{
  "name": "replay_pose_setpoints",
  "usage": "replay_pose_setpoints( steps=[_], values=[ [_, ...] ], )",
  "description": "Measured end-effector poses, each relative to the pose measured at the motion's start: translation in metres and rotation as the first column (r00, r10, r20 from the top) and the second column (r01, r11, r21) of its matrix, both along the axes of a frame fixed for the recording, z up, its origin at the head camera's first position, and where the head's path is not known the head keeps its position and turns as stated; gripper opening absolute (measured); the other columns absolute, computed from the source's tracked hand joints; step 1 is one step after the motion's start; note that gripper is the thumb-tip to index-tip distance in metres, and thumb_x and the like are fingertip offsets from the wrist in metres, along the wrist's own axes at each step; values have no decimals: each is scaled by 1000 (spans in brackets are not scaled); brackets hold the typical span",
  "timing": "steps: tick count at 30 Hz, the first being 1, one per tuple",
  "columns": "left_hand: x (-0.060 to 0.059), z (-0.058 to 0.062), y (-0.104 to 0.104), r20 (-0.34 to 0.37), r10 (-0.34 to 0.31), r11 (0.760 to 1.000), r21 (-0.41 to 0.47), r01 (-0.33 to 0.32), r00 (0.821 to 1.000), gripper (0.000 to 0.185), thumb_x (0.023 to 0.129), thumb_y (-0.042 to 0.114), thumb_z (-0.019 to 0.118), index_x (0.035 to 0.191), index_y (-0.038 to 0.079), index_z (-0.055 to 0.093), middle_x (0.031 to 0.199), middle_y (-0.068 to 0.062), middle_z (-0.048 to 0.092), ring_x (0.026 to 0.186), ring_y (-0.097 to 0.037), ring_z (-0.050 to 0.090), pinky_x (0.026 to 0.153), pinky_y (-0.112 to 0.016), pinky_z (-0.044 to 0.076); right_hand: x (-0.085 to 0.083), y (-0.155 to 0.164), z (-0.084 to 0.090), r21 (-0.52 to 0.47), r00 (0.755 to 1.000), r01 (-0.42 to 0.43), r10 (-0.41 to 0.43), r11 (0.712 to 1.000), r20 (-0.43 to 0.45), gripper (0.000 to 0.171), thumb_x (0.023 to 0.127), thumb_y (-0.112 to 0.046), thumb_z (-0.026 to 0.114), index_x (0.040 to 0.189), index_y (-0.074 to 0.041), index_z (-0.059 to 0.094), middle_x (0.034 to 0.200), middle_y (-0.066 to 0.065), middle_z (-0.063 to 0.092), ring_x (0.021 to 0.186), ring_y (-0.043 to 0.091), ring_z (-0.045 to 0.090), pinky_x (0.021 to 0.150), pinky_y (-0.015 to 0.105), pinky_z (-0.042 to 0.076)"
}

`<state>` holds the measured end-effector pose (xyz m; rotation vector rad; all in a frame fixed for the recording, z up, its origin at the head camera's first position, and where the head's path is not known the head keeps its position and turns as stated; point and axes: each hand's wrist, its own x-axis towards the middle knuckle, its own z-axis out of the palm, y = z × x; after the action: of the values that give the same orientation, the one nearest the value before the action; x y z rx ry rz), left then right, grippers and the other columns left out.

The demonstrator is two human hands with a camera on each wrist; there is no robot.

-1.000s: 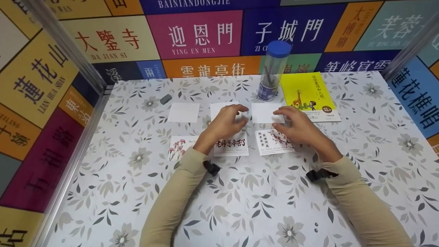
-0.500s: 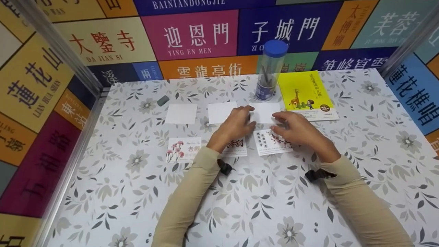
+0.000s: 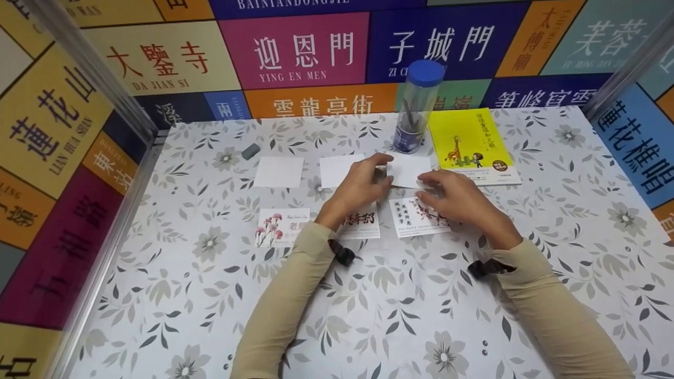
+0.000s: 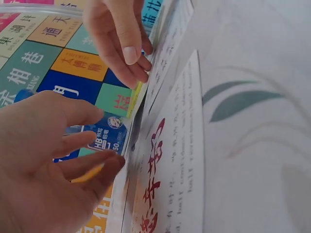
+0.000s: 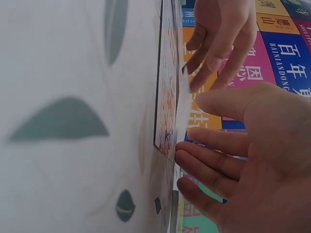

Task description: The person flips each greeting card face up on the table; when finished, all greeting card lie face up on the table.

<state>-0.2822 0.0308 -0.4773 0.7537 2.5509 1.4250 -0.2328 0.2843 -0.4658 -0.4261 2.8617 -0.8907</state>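
A blank white card (image 3: 408, 169) lies between the two hands, its near edge slightly raised off the table. My left hand (image 3: 360, 184) holds the card's left end, fingertips at the far side and thumb at the near side. My right hand (image 3: 458, 195) is at its right end, fingers fairly straight and the thumb apart from them; contact is hard to tell. In the right wrist view the tilted card (image 5: 183, 107) shows pale between both hands. Below lies a printed card with red blossoms (image 3: 416, 218); the left wrist partly hides another card with red lettering (image 3: 366, 223).
Two more blank cards, one at left (image 3: 279, 172) and one in the middle (image 3: 337, 171), lie in the back row. A pink-flower card (image 3: 274, 226) is front left. Behind stand a blue-lidded clear tube (image 3: 416, 108), a yellow book (image 3: 468, 139) and a grey eraser-like block (image 3: 251, 151).
My left hand has moved right from the middle blank card to the left end of the right-hand one, whose near edge has now lifted slightly. My right hand has barely moved.
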Motion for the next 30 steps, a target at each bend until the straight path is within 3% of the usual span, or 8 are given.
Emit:
replay_pose_setpoints(
  steps=[2,6,12,15,20,22,26,30],
  values=[
    [0,0,0,17,8,992,125,-10,1000,40,104,6,68,144,5,65,145,-18,68,118,-23,75,100,-27,60,0,-1,0,1,1000,7,-7,1000,-15,49,105,-30,72,145,-3,65,143,21,69,133,41,65,118,60,47],
    [3,2,4,-5,11,950,311,-9,1000,26,104,1,66,129,7,72,135,-13,70,119,-25,78,97,-24,62,1,-5,-1,-41,999,21,-23,999,-44,53,106,-40,70,146,-5,66,142,19,71,130,39,68,115,60,51],
    [8,3,12,-11,-59,901,430,58,998,24,109,8,64,132,4,67,133,-16,70,119,-20,77,98,-26,61,1,-13,-1,-187,996,37,-51,982,-67,59,105,-51,68,147,-10,65,144,14,70,121,35,76,105,55,60],
    [10,1,16,-19,-118,905,409,116,993,31,111,10,60,141,1,61,139,-19,68,127,-21,73,106,-26,58,2,-16,0,-252,992,49,-76,967,-99,49,107,-44,67,143,-10,68,135,14,74,112,34,79,96,49,65],
    [12,-1,18,-45,-142,947,286,148,989,36,111,10,60,146,1,61,147,-17,66,138,-27,65,117,-31,52,0,-15,1,-325,976,72,-133,943,-169,31,109,-24,65,131,-4,72,117,17,78,101,35,81,83,23,64],
    [13,-2,17,-42,-135,961,239,141,990,36,110,9,61,145,0,63,147,-16,66,137,-31,66,117,-33,53,0,-14,2,-352,975,85,-150,932,-163,35,108,-20,66,138,-2,67,116,20,77,101,36,81,81,16,61],
    [11,-3,14,-43,-129,978,157,134,991,34,108,8,65,141,1,68,145,-17,66,132,-34,68,114,-34,56,1,-13,4,-381,977,119,-176,917,-117,53,108,-24,67,156,-8,52,116,19,76,102,36,80,79,13,60],
    [9,-3,11,-65,-128,989,67,132,990,34,106,10,68,139,4,72,144,-15,68,133,-29,67,115,-35,54,0,-12,5,-385,973,149,-206,911,-109,52,108,-27,67,157,-16,53,115,15,77,98,33,80,76,15,60]
  ],
)
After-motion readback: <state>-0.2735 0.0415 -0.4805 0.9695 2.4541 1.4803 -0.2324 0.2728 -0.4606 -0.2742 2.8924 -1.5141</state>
